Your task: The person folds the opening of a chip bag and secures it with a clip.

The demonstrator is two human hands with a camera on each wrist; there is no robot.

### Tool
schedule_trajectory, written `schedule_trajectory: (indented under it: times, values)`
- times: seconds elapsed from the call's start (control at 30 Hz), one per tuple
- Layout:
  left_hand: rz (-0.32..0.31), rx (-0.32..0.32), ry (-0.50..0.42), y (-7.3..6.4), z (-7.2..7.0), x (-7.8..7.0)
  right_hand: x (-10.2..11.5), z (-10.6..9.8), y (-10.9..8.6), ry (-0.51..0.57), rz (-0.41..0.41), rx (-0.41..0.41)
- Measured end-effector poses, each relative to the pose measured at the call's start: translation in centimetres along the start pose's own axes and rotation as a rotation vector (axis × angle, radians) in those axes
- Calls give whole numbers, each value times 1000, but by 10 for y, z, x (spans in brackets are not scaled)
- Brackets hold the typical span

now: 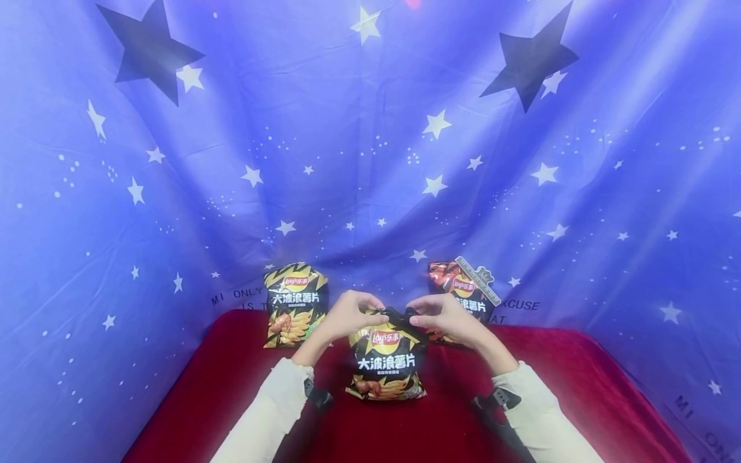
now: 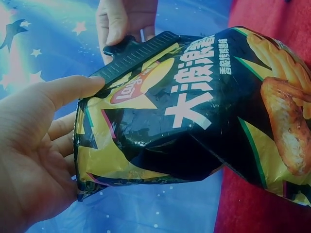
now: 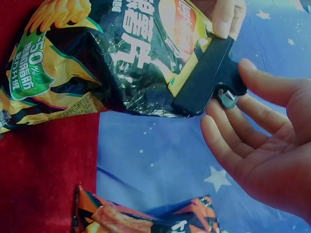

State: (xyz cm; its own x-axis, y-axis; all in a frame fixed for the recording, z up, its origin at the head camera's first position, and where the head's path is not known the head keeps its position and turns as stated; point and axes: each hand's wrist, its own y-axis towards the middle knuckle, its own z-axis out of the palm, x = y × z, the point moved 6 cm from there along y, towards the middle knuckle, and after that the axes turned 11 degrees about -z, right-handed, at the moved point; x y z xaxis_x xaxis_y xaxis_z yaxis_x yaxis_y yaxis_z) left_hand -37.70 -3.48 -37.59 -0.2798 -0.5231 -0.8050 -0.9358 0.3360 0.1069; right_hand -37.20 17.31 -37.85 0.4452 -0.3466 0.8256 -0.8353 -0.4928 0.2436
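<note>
A black-and-yellow bag of potato chips stands in the middle, its front towards me. Across its top edge lies a black bag clip. My left hand pinches the bag's top corner at one end of the clip, thumb in front and fingers behind. With thumb and fingers on its two sides, my right hand pinches the clip's handle. The clip's far jaw is hidden behind the bag.
Back left stands a similar yellow-and-black chip bag. An orange-and-black chip bag stands back right, partly behind my right hand, with a pale clip on its top. Red cloth covers the table; a starry blue curtain hangs behind.
</note>
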Motion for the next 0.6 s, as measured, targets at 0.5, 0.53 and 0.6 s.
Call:
schedule_trajectory:
  times: [0.5,0.53,0.6]
  values:
    - [-12,-23,-25,-8,-11,14,-51,7,-23,150,61,6]
    - [-15,-36,-40,-9,-12,17,-53,10,-24,156,66,3]
    - [-30,-68,-88,-11,-13,24,-58,14,-26,176,79,-16]
